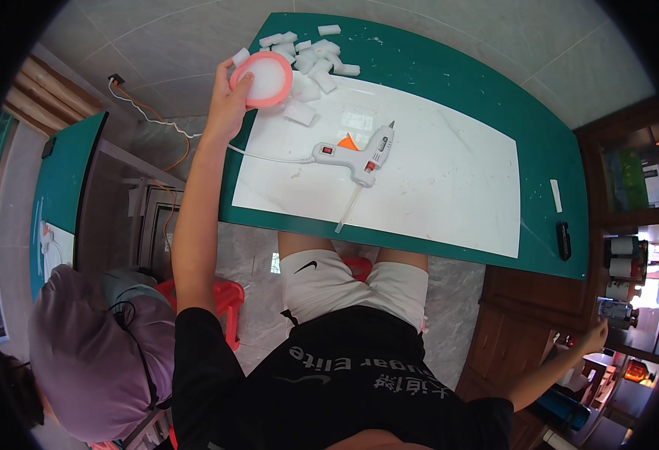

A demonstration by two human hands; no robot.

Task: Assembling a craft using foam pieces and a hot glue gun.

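Note:
My left hand is closed on a pink round dish with a white inside, its thumb lying over the white face. The dish is raised at the far left corner of the table. A small white foam block shows by the fingertips; whether they hold it I cannot tell. Behind the dish lies a loose pile of white foam blocks. A white hot glue gun with an orange trigger and a glue stick in its back rests mid-board. Far right, my right hand is by the shelves, its fingers too small to read.
A white board covers much of the green table. Near the right edge lie a black object and a white strip. The gun's cord runs off left. Another person sits at lower left beside a red stool.

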